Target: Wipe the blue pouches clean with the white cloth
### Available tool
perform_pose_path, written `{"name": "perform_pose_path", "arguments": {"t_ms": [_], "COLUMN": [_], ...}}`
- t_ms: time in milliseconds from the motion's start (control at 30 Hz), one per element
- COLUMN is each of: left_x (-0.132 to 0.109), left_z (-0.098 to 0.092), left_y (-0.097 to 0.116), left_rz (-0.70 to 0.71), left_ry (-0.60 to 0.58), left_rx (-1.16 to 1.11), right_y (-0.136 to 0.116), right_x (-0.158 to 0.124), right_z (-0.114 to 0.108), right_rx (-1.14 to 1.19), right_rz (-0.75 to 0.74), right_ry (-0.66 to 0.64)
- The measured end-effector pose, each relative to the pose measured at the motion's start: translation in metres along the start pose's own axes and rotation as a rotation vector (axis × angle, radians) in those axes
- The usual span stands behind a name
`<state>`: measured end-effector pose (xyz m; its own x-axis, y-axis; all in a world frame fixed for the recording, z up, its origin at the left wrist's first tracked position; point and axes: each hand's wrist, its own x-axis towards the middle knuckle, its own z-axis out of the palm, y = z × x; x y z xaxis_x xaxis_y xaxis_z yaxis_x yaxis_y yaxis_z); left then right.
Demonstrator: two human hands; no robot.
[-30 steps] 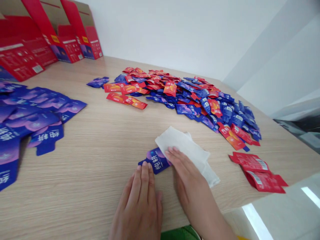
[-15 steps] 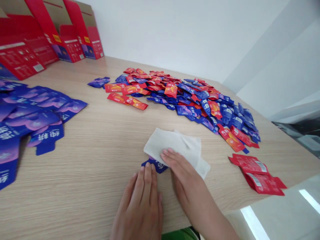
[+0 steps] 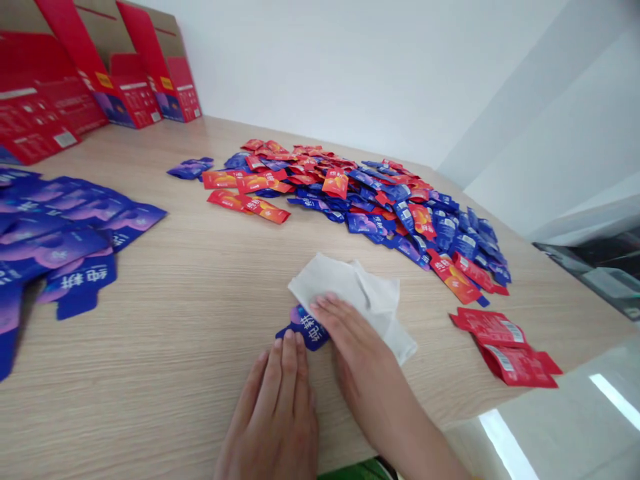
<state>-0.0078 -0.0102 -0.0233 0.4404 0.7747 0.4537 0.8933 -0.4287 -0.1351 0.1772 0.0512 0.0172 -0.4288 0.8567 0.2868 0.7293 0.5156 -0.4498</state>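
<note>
A small blue sachet with white lettering lies flat on the table, partly covered by my right hand and a white cloth. My left hand lies flat, its fingers stretched and close together, fingertips on the sachet's near left end. My right hand presses the folded white cloth down at the sachet's upper right side. Its fingers curve over the cloth's near edge, and the thumb is hidden beneath. Part of the cloth spreads out beyond and to the right of this hand.
A long heap of red and blue sachets covers the back of the table. Blue sachets overlap at the left, and red sachets lie near the right edge. Open red cartons stand at the back left against the wall.
The whole view has shifted slightly left. The cloth has slid a little right relative to the sachet and creased, uncovering more of the blue sachet. My left hand stays on its end.
</note>
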Motion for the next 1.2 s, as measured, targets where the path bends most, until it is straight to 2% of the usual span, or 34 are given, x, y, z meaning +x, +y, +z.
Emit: {"name": "perform_pose_path", "arguments": {"t_ms": [100, 133, 200, 267, 333, 400, 467, 567, 667, 733, 800, 867, 900, 967, 1067, 1133, 1200], "left_x": [0.002, 0.002, 0.003, 0.003, 0.003, 0.003, 0.003, 0.003, 0.002, 0.002, 0.002, 0.001, 0.001, 0.000, -0.001, -0.002, -0.001], "left_z": [0.000, 0.000, -0.001, -0.002, -0.003, -0.003, -0.002, 0.001, 0.001, -0.001, -0.004, -0.005, -0.005, -0.002, 0.004, 0.005, 0.004], "left_y": [-0.001, -0.002, -0.003, -0.003, -0.003, -0.003, -0.003, -0.005, -0.005, -0.002, 0.001, 0.001, 0.000, -0.004, -0.011, -0.012, -0.009], "left_rz": [0.033, 0.058, 0.082, 0.073, 0.060, 0.044, 0.058, 0.081, 0.094, 0.064, -0.001, -0.024, -0.009, 0.051, 0.152, 0.173, 0.151], "left_ry": [0.018, 0.016, 0.011, 0.010, 0.001, 0.004, 0.024, 0.043, 0.030, 0.021, -0.006, -0.042, -0.050, -0.010, 0.038, 0.030, 0.014], "left_rx": [0.043, 0.062, 0.084, 0.079, 0.058, 0.049, 0.057, 0.074, 0.067, 0.036, -0.016, -0.042, -0.036, 0.014, 0.100, 0.119, 0.097], "right_y": [0.034, 0.038, 0.031, 0.011, -0.008, -0.011, 0.003, 0.031, 0.026, 0.004, -0.016, -0.020, -0.014, 0.009, 0.043, 0.044, 0.025], "right_x": [-0.010, -0.012, -0.012, -0.009, -0.004, -0.001, -0.001, -0.006, -0.006, -0.003, 0.002, 0.004, 0.004, 0.000, -0.009, -0.011, -0.010], "right_z": [-0.021, -0.027, -0.030, -0.023, -0.011, -0.003, -0.003, -0.015, -0.022, -0.017, -0.009, -0.004, -0.004, -0.009, -0.024, -0.029, -0.026], "right_rx": [-0.055, -0.060, -0.024, 0.041, 0.068, 0.055, 0.012, -0.067, -0.032, 0.036, 0.058, 0.044, 0.036, 0.006, -0.081, -0.080, -0.007], "right_rz": [0.183, 0.228, 0.242, 0.148, -0.016, -0.101, -0.038, 0.156, 0.177, 0.085, -0.028, -0.092, -0.087, 0.003, 0.196, 0.240, 0.185], "right_ry": [0.138, 0.179, 0.217, 0.177, 0.065, -0.034, -0.029, 0.116, 0.195, 0.136, 0.015, -0.078, -0.088, -0.022, 0.146, 0.194, 0.178]}}
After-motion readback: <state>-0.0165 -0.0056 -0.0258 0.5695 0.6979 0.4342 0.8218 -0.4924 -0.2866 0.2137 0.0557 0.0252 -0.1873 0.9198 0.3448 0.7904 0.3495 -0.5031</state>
